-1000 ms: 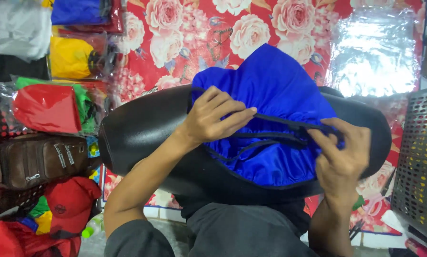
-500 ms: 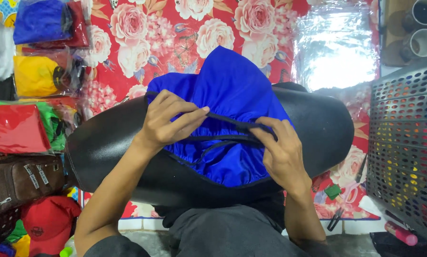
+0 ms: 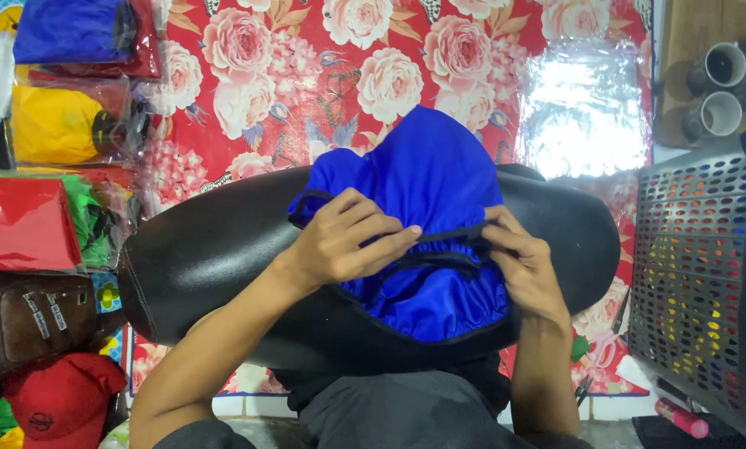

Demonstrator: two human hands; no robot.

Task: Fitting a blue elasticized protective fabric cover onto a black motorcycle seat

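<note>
A shiny blue fabric cover [image 3: 427, 187] with a black elastic edge lies bunched over the middle of a long black padded seat [image 3: 198, 254] that rests across my lap. My left hand [image 3: 348, 237] grips the black elastic band at the cover's left side, fingers curled over it. My right hand [image 3: 523, 266] pinches the same band on the right, thumb and fingers closed on the hem. Between the hands the band is stretched taut across the blue cloth.
A red floral sheet [image 3: 373, 66] covers the floor ahead. Bagged coloured garments [image 3: 49, 125], a brown bag [image 3: 32, 320] and a red cap [image 3: 61, 399] are stacked at left. A grey perforated basket [image 3: 706, 274] stands at right, with mugs [image 3: 722, 91] and a clear plastic sheet [image 3: 585, 112] behind.
My hands have drawn closer together along the elastic band. The view has shifted left and the blue cover sits more centred on the seat.
</note>
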